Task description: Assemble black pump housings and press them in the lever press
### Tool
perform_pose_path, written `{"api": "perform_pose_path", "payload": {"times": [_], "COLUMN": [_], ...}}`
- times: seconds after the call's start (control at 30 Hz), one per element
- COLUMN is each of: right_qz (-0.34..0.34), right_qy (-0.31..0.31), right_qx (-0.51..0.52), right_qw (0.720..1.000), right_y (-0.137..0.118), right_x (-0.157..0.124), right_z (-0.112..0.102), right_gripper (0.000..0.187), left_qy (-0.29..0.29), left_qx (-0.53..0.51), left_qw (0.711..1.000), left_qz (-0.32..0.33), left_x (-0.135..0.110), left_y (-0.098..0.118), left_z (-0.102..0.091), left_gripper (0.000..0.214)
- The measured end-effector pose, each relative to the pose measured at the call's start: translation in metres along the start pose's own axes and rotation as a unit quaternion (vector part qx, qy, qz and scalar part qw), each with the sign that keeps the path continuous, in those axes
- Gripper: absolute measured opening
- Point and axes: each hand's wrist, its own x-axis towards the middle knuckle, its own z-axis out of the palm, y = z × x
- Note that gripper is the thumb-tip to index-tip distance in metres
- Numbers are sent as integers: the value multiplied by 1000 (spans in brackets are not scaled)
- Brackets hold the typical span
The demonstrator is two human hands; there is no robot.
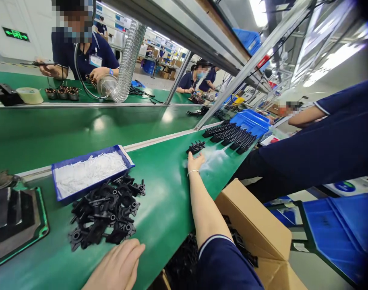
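Observation:
My right hand (196,162) reaches forward over the green bench, thumb and fingers apart. Just beyond its fingertips stands a short row of black plastic parts (196,147) with upright pegs; whether the fingers touch it I cannot tell. Low in the view, my left hand (116,264) lies back up near the bench's front edge, its fingers loosely extended and nothing visible in them. Beside it is a loose pile of black plastic parts (107,211) with round holes and stems. A blue tray (95,190) of thin white pieces (90,171) adjoins the pile.
Longer rows of black parts (230,136) stand farther right, before a blue bin (252,121). An open cardboard box (253,217) with black parts sits below the bench edge. A slanted metal post (220,98) rises from the bench. Co-workers (317,149) stand right and sit opposite.

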Motion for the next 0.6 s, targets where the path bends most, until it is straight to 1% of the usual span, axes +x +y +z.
{"api": "perform_pose_path", "payload": {"times": [0.07, 0.13, 0.17, 0.23, 0.3, 0.33, 0.4, 0.47, 0.53, 0.57, 0.6], "right_qz": [-35, -93, -130, -206, -269, -292, -319, -324, -314, -309, -301], "right_qy": [-52, -134, -182, -270, -331, -349, -366, -363, -341, -331, -311], "right_qx": [4, 14, 21, 34, 44, 49, 64, 84, 105, 115, 118], "right_qw": [998, 986, 975, 940, 903, 889, 872, 870, 880, 884, 894], "right_y": [-10, -23, -32, -49, -67, -76, -88, -92, -86, -79, -72], "right_x": [-32, -76, -99, -142, -175, -186, -200, -203, -198, -194, -191], "right_z": [2, 3, 3, 1, -2, -4, -11, -15, -11, -6, -1], "right_gripper": [36, 32, 29, 28, 32, 33, 29, 28, 36, 42, 47], "left_qy": [-19, -36, -42, -53, -66, -75, -106, -138, -136, -127, -109], "left_qx": [-27, -57, -71, -99, -118, -122, -118, -101, -61, -32, 4], "left_qw": [999, 998, 996, 993, 991, 990, 987, 985, 987, 990, 994], "left_qz": [-5, -15, -18, -21, -15, -12, 4, 36, 57, 43, 3], "left_x": [-1, -3, -3, -3, -2, -2, -5, -11, -22, -31, -42], "left_y": [2, 2, 1, 0, 2, 5, 14, 23, 25, 23, 20], "left_z": [-3, -5, -5, -5, -7, -9, -19, -36, -63, -80, -100], "left_gripper": [31, 33, 34, 36, 37, 37, 34, 28, 26, 27, 29]}}
